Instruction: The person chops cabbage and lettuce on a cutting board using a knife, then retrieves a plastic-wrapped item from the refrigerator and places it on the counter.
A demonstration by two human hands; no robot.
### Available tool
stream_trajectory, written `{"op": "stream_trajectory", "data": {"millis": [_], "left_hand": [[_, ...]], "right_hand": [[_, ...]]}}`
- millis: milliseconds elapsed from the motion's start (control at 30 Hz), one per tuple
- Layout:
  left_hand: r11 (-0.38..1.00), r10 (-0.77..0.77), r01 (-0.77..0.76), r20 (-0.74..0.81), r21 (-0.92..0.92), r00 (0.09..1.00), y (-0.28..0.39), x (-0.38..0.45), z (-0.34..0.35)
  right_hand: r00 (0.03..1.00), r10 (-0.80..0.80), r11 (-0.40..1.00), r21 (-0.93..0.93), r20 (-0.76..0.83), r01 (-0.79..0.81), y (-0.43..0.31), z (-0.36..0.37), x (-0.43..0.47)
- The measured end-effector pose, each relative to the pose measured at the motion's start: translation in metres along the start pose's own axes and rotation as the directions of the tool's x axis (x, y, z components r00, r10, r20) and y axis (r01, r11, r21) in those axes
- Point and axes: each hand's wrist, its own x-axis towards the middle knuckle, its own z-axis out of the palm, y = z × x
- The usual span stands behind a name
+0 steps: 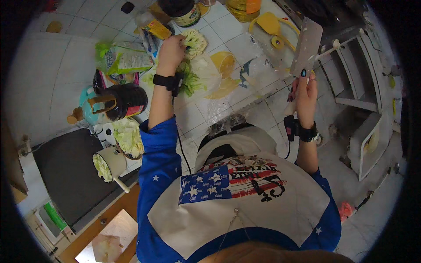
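My left hand [171, 52] has its fingers on the left edge of a cauliflower piece [194, 44], which lies on the white tiled counter. Leafy green stalks [190, 80] lie just below that hand, partly on a clear plastic bag [215, 74]. On the right, my right hand [304, 93] grips a cleaver [306, 46] by its handle, the broad blade held up and away from the cauliflower. Small pale bits stick to the blade. Both wrists wear black straps with small devices.
Bottles, a dark-lidded jar [185, 14] and a green package [125, 59] line the counter's far and left sides. Cut cabbage fills a basket [129, 154] and a white pot [116, 164] at the left. A yellow strainer-like utensil [268, 23] lies near the blade. An open drawer [370, 144] stands at right.
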Motion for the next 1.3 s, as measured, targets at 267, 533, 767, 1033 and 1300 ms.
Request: {"op": "stream_trajectory", "data": {"millis": [267,533,767,1033,1300], "left_hand": [[0.998,0.042,-0.040,-0.041,0.055,0.998,0.027,0.006,-0.019],[0.988,0.038,-0.035,0.014,-0.148,0.999,0.151,-0.044,-0.047],[0.981,0.056,-0.028,0.146,-0.191,0.988,0.172,-0.056,0.042],[0.978,0.100,-0.093,0.029,-0.187,0.995,0.159,-0.030,0.056],[0.960,0.043,-0.040,0.005,-0.276,0.999,0.174,-0.061,0.034]], "right_hand": [[0.997,0.063,0.995,0.078,-0.042,-0.059,0.023,-0.010,-0.018],[0.991,0.013,0.997,0.075,-0.135,-0.003,0.017,-0.012,-0.019],[0.996,0.022,0.995,0.098,-0.089,-0.013,0.021,-0.015,-0.024],[0.997,-0.044,0.996,0.069,-0.058,0.048,0.038,-0.018,-0.025],[0.918,-0.384,0.872,-0.368,-0.103,0.324,0.079,-0.029,0.058]]}}
